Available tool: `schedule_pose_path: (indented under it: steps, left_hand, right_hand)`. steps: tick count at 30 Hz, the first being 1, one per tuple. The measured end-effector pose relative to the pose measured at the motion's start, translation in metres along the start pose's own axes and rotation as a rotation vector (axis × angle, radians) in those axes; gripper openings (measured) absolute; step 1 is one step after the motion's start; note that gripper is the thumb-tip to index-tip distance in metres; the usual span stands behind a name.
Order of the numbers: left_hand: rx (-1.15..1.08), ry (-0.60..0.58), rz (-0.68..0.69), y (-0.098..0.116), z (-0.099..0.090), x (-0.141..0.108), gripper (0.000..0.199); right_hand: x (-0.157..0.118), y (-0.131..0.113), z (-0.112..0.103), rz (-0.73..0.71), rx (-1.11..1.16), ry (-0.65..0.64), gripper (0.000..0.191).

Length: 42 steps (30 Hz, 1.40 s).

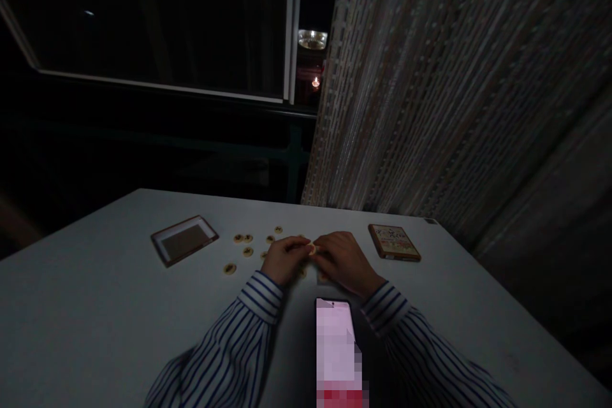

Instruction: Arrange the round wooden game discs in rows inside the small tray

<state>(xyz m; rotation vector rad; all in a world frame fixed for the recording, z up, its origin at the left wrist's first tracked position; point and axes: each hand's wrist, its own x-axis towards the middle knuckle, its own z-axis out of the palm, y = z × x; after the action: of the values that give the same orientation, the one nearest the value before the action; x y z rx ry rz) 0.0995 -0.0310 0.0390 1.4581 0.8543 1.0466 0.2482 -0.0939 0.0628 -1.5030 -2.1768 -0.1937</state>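
My left hand (pixel 285 259) and my right hand (pixel 345 261) meet over the table, both closed, with fingertips pinched at one round Chinese chess piece (pixel 312 249). More pale wooden pieces with dark characters lie loose to the left, among them one piece (pixel 230 269) nearest the table's left side and another piece (pixel 278 229) farther back. Under my right hand, a piece (pixel 323 278) rests partly hidden. My fingers cover part of the spread, so some pieces show only in part.
An open shallow box (pixel 167 259) lies at the left, and a brown-edged box with a printed top (pixel 394 243) at the right. A lit phone (pixel 337 344) lies between my forearms on the white table (pixel 109 319). A string curtain (pixel 382 76) hangs behind the table's back edge.
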Motion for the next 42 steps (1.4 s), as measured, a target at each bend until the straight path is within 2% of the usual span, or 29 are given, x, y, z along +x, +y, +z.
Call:
schedule_pose_path:
  steps: [7, 16, 25, 29, 36, 42]
  left_hand:
    - [0.049, -0.037, 0.051, -0.007, 0.016, 0.003, 0.023]
    - [0.032, -0.043, 0.035, -0.001, 0.034, 0.004, 0.018]
    - [-0.018, -0.073, 0.028, -0.019, 0.045, 0.011, 0.022]
    - [0.017, -0.034, 0.045, -0.023, 0.046, 0.01, 0.022]
    - [0.231, 0.023, 0.068, -0.04, 0.041, 0.008, 0.023]
    - [0.561, 0.003, 0.163, -0.048, 0.041, 0.005, 0.021]
  right_hand:
    - [-0.015, 0.01, -0.003, 0.045, 0.011, 0.004, 0.024]
    - [-0.025, 0.023, -0.001, 0.059, 0.031, 0.06, 0.023]
    - [-0.028, 0.032, 0.001, 0.09, 0.052, 0.092, 0.024]
    - [-0.03, 0.038, 0.003, 0.117, 0.056, 0.117, 0.024]
    - [-0.034, 0.056, 0.004, 0.213, 0.084, 0.183, 0.027]
    - [-0.035, 0.073, -0.003, 0.274, 0.09, 0.135, 0.029]
